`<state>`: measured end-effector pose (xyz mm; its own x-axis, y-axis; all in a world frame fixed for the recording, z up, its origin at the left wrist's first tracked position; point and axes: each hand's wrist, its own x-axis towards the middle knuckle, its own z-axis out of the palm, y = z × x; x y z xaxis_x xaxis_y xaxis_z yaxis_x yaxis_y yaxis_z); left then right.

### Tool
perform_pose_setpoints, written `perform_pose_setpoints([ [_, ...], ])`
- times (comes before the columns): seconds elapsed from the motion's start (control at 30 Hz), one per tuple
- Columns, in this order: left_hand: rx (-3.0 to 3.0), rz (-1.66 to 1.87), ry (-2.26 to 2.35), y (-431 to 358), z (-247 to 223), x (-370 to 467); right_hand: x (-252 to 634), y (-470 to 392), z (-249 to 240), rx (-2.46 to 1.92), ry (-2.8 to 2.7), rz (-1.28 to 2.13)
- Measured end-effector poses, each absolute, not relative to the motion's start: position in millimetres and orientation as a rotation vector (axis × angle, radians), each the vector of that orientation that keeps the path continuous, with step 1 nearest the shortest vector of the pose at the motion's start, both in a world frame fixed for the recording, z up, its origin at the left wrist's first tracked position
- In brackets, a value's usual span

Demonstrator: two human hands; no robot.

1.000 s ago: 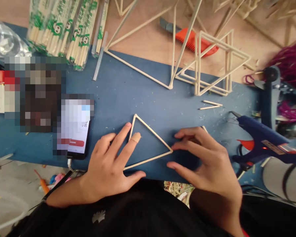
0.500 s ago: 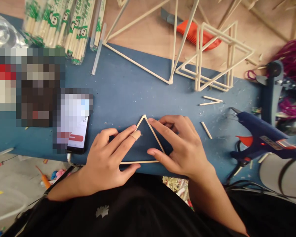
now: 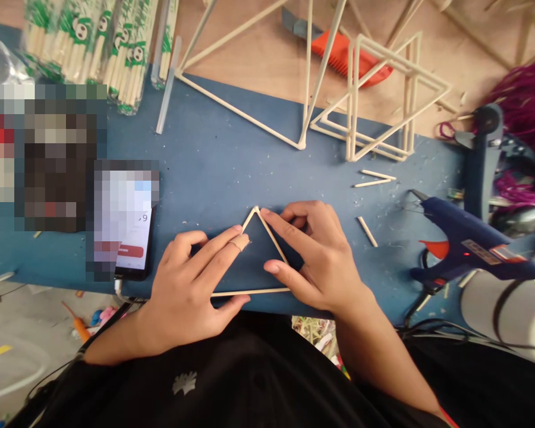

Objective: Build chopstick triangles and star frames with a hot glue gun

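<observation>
A triangle of thin wooden sticks lies on the blue table near its front edge, apex pointing away from me. My left hand rests over its left side, fingertips on the left stick and thumb by the bottom stick; a bandage wraps one finger. My right hand lies at the right side, index fingertip beside the apex and thumb apart, over the inside of the triangle. Both hands have their fingers spread, and neither is wrapped round a stick. The left and right bottom corners are hidden under the hands.
Behind are stick frames, an orange-handled tool and packaged chopsticks. A phone lies at left. On the right are short stick pieces, a blue glue gun and a white roll.
The whole view has shifted slightly, so things appear further left. The right thumb has lifted slightly away from the right stick. Otherwise the hands and triangle hold nearly the same arrangement.
</observation>
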<state>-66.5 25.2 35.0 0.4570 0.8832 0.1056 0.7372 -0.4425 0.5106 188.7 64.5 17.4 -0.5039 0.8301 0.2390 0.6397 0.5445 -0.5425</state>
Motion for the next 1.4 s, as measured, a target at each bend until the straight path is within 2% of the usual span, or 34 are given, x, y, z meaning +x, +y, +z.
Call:
perform_pose_setpoints([
  [0.33,2.307,0.522,1.369,25.1,34.3,-65.3,188.0,64.8,16.0,-1.182,-2.337,0.506],
  [0.8,2.31,0.524,1.373,26.7,34.6,-66.3,186.1,65.5,18.1,-1.199,-2.242,0.666],
  [1.4,2.311,0.53,1.343,28.9,32.9,-66.5,184.0,59.7,10.6,-1.206,-2.386,0.388],
])
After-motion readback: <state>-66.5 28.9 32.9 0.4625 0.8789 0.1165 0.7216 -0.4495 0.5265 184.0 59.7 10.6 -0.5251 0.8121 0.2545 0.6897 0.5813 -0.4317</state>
